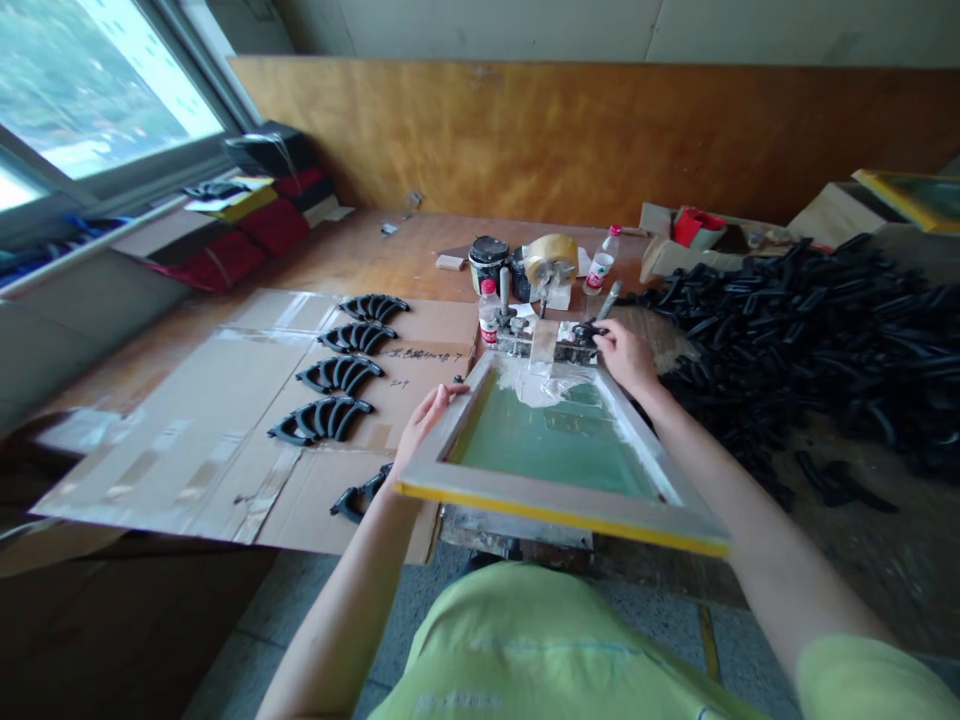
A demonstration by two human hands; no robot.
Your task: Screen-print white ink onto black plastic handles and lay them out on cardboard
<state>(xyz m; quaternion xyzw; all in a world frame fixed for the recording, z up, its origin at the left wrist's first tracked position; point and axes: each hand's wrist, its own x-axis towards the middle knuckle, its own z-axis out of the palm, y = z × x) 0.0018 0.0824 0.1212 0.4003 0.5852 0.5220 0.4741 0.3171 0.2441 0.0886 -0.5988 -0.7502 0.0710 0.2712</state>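
Observation:
A screen-printing frame [555, 505] with green mesh is tilted up in front of me, its near edge yellow. Its far end sits at a metal hinge clamp [517, 345]. My left hand [429, 425] is at the frame's left side, fingers stretched out along the rim. A small dark piece shows by its fingertips, too small to name. At the clamp's right end, my right hand [626, 355] has its fingers closed on a black knob [589, 332]. Under the frame, the printing base [517, 530] is mostly hidden. Curved black plastic parts [360, 495] lie partly behind my left forearm.
Several rows of curved black parts [322, 420] lie on flat cardboard [195, 400] to the left. A large heap of black parts [825, 340] covers the right. Behind the clamp stand an ink tub [488, 262], a tape roll [551, 260] and bottles [601, 262].

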